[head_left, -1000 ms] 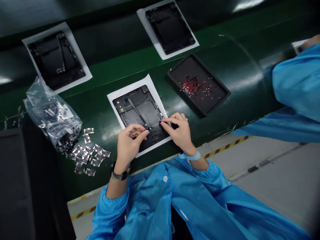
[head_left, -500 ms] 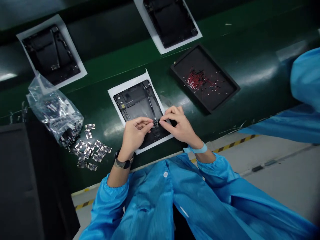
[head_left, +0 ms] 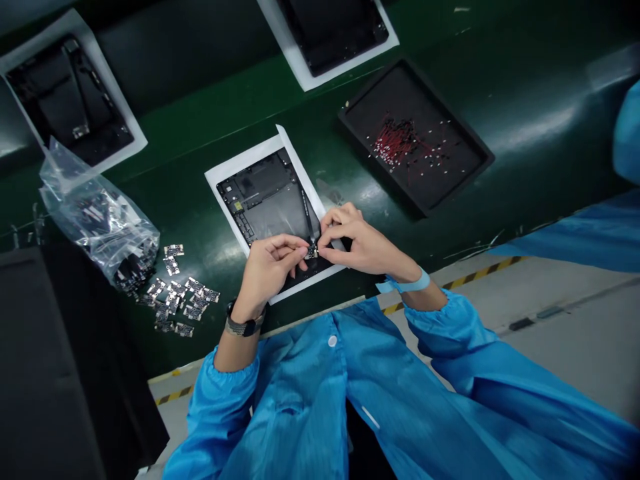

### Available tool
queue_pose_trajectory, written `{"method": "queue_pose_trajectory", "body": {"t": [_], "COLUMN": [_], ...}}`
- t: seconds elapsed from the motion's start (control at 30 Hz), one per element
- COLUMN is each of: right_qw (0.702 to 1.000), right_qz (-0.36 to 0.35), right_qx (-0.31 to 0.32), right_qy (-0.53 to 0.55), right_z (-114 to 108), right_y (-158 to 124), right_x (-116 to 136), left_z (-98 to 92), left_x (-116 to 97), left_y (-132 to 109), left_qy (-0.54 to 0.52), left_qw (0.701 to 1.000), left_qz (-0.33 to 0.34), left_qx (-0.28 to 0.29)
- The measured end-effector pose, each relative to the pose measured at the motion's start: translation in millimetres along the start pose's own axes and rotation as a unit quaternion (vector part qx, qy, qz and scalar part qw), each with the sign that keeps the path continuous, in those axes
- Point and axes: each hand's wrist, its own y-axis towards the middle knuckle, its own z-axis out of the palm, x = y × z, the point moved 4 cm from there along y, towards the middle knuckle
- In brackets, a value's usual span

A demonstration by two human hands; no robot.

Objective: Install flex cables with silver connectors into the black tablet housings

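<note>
A black tablet housing (head_left: pixel 263 200) lies on a white sheet (head_left: pixel 215 175) in front of me. Down its right side runs a black flat cable (head_left: pixel 306 210), its lower end at a small circuit board (head_left: pixel 312 252). My left hand (head_left: pixel 273 263) is closed, thumb and index finger pinching the board's left edge. From the other side my right hand (head_left: pixel 357 241) is closed too, its thumb and index fingertips together at the board's right edge. The fingertips partly cover the board, so its seating in the housing is hard to see.
Loose small circuit boards (head_left: pixel 175 297) lie left, beside a clear plastic bag (head_left: pixel 103 220) of parts. A black tray (head_left: pixel 460 177) holds red and black wires. Two more housings (head_left: pixel 70 100) rest on sheets farther back. A blue sleeve (head_left: pixel 627 133) shows at right.
The view has shifted slightly, moving the housings and bag a little left and up in the picture. Both hands stay at the small board; my right wrist has swung slightly outward.
</note>
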Motion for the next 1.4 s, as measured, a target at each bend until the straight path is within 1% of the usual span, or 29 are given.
{"method": "queue_pose_trajectory", "body": {"t": [0.13,0.33,0.5,0.73,0.97,1.2,1.4], "right_qw": [1.0,0.997,0.992,0.993,0.991,0.992,0.993], "right_qz": [-0.003,-0.017,-0.021,-0.018,-0.01,-0.002,-0.007], "right_qx": [0.019,0.081,0.124,0.121,0.134,0.126,0.12], "right_qy": [-0.011,-0.002,-0.003,-0.004,-0.005,-0.002,-0.003], "right_z": [-1.1,-6.4,-9.8,-8.9,-9.9,-10.6,-11.7], "right_y": [1.0,3.2,6.4,5.8,6.3,7.1,6.4], "right_x": [-0.6,-5.3,-4.9,-7.0,-6.6,-6.2,-5.2], "left_z": [3.4,8.8,10.8,11.7,12.0,13.0,12.5], "left_x": [0.0,-2.3,1.1,8.1,8.4,11.0,7.9], "left_y": [-2.3,-3.5,-2.0,-2.1,-2.0,0.8,0.7], "left_qy": [-0.007,-0.002,-0.007,-0.012,-0.011,-0.014,-0.016], "left_qw": [1.0,0.999,0.999,1.0,1.0,1.0,1.0], "left_qz": [0.001,-0.019,-0.026,-0.021,-0.018,-0.009,-0.013], "left_qx": [0.01,0.027,0.033,-0.002,-0.006,-0.008,-0.013]}}
